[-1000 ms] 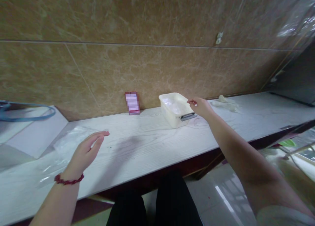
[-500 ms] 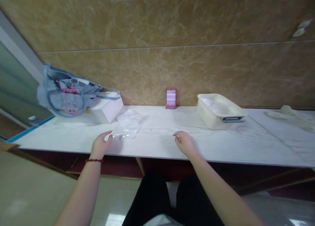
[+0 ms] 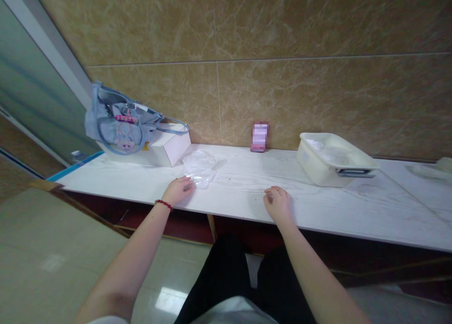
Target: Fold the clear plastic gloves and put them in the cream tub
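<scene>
My left hand [image 3: 179, 190], with a red bracelet at its wrist, is at the near edge of a crumpled clear plastic bag [image 3: 202, 166] on the white wood-grain counter [image 3: 233, 187]. Its fingers are curled, and whether they grip the bag is unclear. My right hand [image 3: 278, 205] rests over the counter with fingers bent inward and the fingertips drawn together; anything inside them is hidden. A cream plastic bin [image 3: 319, 171] with clear plastic in it stands to the right of my right hand.
A phone [image 3: 259, 136] leans upright against the tiled wall. At the left, a light blue bag [image 3: 123, 126] lies on a white box [image 3: 169, 149]. A pale item [image 3: 429, 171] lies at the far right. The counter's front edge is just below my hands.
The view has shifted left, so the scene sits further right. My left hand has moved inward, nearer the plastic bag, and its fingers are more curled.
</scene>
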Demonstrator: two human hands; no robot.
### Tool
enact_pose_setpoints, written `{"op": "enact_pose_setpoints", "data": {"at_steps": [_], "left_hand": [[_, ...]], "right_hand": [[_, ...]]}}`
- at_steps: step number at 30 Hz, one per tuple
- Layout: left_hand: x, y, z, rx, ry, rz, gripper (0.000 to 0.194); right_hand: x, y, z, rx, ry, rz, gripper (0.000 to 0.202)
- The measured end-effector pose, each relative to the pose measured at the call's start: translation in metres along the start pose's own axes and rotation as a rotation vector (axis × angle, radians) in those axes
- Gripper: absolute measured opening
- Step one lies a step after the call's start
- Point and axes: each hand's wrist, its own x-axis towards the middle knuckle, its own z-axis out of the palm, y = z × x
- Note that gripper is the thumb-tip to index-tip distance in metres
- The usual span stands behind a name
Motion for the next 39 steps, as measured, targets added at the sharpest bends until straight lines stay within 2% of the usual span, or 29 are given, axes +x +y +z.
{"op": "enact_pose_setpoints", "data": {"at_steps": [5, 9, 14, 17, 20, 23, 26, 29, 31, 33, 36, 39], "left_hand": [[0.01, 0.006, -0.011, -0.034, 0.137, -0.068, 0.03], [0.022, 0.008, -0.038, -0.128, 0.249, -0.169, 0.031], [0.039, 0.016, -0.072, -0.128, 0.256, -0.232, 0.032], [0.046, 0.032, -0.089, -0.134, 0.157, -0.156, 0.031], [0.05, 0.06, -0.104, -0.244, -0.003, -0.017, 0.03], [0.053, 0.095, -0.117, -0.351, -0.139, 0.078, 0.031], [0.054, 0.13, -0.125, -0.405, -0.273, 0.155, 0.029], [0.054, 0.156, -0.13, -0.465, -0.369, 0.24, 0.028], [0.055, 0.166, -0.13, -0.501, -0.386, 0.266, 0.028], [0.056, 0.171, -0.129, -0.518, -0.381, 0.273, 0.028], [0.058, 0.171, -0.124, -0.58, -0.376, 0.277, 0.026], [0.058, 0.166, -0.118, -0.681, -0.36, 0.268, 0.031]], "right_hand": [[0.0, 0.002, 0.0, 0.04, -0.011, 0.016, 0.017], [0.0, 0.001, -0.002, 0.066, -0.019, 0.026, 0.015], [0.0, 0.001, -0.005, 0.111, -0.022, 0.031, 0.014], [0.004, -0.001, -0.01, 0.16, -0.009, 0.034, 0.015], [0.015, -0.015, -0.02, 0.235, 0.002, -0.013, 0.017], [0.032, -0.041, -0.034, 0.328, -0.025, -0.105, 0.025], [0.051, -0.071, -0.053, 0.387, -0.091, -0.231, 0.044], [0.067, -0.091, -0.074, 0.421, -0.146, -0.32, 0.054], [0.075, -0.097, -0.086, 0.43, -0.196, -0.351, 0.039], [0.08, -0.098, -0.095, 0.458, -0.226, -0.314, 0.021], [0.083, -0.094, -0.1, 0.55, -0.239, -0.174, 0.016], [0.085, -0.086, -0.099, 0.643, -0.242, -0.066, 0.016]]}}
